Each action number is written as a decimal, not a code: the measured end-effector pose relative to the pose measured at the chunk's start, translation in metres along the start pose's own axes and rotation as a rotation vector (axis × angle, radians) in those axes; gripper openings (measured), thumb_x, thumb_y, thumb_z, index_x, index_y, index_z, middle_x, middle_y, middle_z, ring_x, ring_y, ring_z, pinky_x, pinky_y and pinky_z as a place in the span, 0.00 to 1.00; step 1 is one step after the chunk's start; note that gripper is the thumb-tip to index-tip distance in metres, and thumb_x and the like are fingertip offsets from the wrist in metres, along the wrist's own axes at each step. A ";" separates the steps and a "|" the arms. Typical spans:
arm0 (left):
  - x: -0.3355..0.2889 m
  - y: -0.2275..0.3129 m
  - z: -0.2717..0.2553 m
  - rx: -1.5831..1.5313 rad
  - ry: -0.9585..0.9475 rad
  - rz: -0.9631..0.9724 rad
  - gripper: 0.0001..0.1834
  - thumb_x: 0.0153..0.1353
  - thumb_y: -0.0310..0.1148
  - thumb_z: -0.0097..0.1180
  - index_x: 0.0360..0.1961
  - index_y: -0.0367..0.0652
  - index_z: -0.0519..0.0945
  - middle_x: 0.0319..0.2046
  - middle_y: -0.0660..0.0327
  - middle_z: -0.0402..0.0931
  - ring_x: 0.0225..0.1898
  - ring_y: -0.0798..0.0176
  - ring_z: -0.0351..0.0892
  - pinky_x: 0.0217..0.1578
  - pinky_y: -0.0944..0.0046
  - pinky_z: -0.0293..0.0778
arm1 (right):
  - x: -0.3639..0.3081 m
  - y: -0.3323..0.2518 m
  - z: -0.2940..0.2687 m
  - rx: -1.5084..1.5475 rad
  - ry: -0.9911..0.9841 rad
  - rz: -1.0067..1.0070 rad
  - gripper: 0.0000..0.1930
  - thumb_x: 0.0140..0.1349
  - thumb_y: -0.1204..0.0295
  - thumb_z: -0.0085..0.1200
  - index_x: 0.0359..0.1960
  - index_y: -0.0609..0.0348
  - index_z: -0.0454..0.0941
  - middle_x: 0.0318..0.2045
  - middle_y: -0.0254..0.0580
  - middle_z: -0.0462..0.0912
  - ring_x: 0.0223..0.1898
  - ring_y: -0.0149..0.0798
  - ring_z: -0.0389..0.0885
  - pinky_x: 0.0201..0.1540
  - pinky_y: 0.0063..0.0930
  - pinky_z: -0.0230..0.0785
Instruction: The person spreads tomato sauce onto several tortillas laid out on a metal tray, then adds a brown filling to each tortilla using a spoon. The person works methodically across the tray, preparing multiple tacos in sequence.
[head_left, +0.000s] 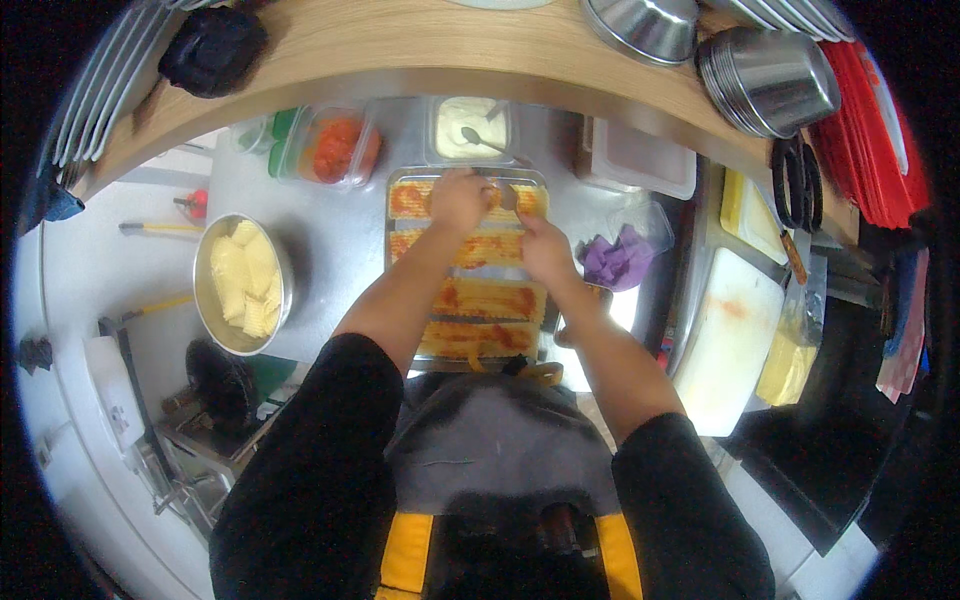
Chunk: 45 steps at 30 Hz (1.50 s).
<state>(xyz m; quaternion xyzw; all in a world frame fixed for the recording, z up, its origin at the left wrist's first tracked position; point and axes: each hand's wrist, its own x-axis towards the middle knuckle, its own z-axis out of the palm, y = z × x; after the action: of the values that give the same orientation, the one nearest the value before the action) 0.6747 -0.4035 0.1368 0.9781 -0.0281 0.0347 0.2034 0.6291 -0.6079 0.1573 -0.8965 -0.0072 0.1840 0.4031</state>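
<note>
A metal tray (391, 262) lies in front of me, holding several wavy-edged pasta sheets (490, 298) in rows, smeared with orange-red sauce. Over the farthest row, my left hand (462, 203) has its fingers curled down; what they hold, if anything, is hidden. My right hand (546, 252) grips a small spoon-like metal utensil (509, 197), its head over the same row beside my left fingers. Just beyond the tray stands a clear tub of white cream (455, 133) with a spoon (484, 141) resting in it. Left of that is a plastic tub of orange-red sauce (340, 150).
A steel bowl (205, 300) with more pasta sheets stands at the left. To the right are a purple cloth (618, 258), a lidded container (645, 160) and a white cutting board (728, 340). Overhead, a wooden shelf (420, 50) carries steel bowls (765, 80) and plates (115, 85).
</note>
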 end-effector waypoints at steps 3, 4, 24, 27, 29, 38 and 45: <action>0.002 -0.001 0.002 -0.074 0.045 0.018 0.12 0.60 0.40 0.69 0.42 0.47 0.92 0.36 0.54 0.86 0.48 0.48 0.84 0.55 0.49 0.77 | 0.003 0.006 0.000 0.372 -0.085 0.229 0.22 0.69 0.72 0.52 0.63 0.58 0.81 0.40 0.52 0.89 0.36 0.44 0.87 0.41 0.36 0.80; 0.003 -0.001 0.001 -0.107 0.041 0.010 0.12 0.60 0.39 0.69 0.41 0.46 0.92 0.35 0.53 0.86 0.47 0.47 0.84 0.54 0.50 0.78 | 0.003 0.006 -0.001 0.499 -0.092 0.241 0.21 0.70 0.72 0.52 0.63 0.58 0.81 0.37 0.48 0.87 0.33 0.40 0.85 0.38 0.33 0.78; -0.145 0.151 -0.010 -0.548 -0.310 0.179 0.16 0.64 0.41 0.66 0.48 0.44 0.88 0.42 0.51 0.86 0.51 0.45 0.84 0.55 0.48 0.78 | -0.231 0.056 -0.136 0.443 -0.233 0.443 0.23 0.72 0.75 0.47 0.69 0.57 0.76 0.19 0.25 0.69 0.15 0.23 0.61 0.16 0.23 0.53; -0.148 0.174 0.010 -0.461 -0.401 0.314 0.17 0.64 0.41 0.66 0.49 0.44 0.87 0.44 0.53 0.86 0.53 0.46 0.83 0.56 0.49 0.78 | -0.254 0.061 -0.142 0.619 -0.151 0.637 0.24 0.72 0.75 0.46 0.68 0.58 0.76 0.18 0.26 0.69 0.15 0.23 0.61 0.16 0.22 0.53; -0.139 0.184 0.021 -0.424 -0.423 0.350 0.17 0.64 0.42 0.65 0.49 0.45 0.87 0.45 0.53 0.86 0.53 0.46 0.83 0.55 0.48 0.78 | -0.255 0.066 -0.139 0.670 -0.072 0.639 0.24 0.71 0.76 0.45 0.68 0.57 0.77 0.18 0.26 0.70 0.14 0.23 0.61 0.16 0.23 0.53; -0.117 0.203 0.029 -0.278 -0.506 0.142 0.15 0.65 0.43 0.63 0.45 0.46 0.84 0.44 0.50 0.86 0.48 0.43 0.86 0.50 0.44 0.79 | -0.256 0.095 -0.115 0.015 0.215 0.119 0.22 0.70 0.75 0.47 0.63 0.58 0.81 0.31 0.53 0.87 0.29 0.47 0.84 0.37 0.44 0.77; -0.109 0.172 0.017 -0.558 -0.387 -0.080 0.17 0.63 0.42 0.71 0.43 0.42 0.83 0.37 0.53 0.87 0.40 0.50 0.87 0.45 0.55 0.80 | -0.260 0.101 -0.111 -0.319 0.131 0.033 0.28 0.65 0.79 0.48 0.69 0.55 0.73 0.38 0.65 0.86 0.38 0.64 0.86 0.44 0.58 0.79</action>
<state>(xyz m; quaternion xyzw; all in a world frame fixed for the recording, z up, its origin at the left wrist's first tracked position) 0.5550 -0.5637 0.1810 0.8734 -0.0364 -0.1685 0.4554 0.4104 -0.7981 0.2359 -0.9592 0.0048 0.1281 0.2522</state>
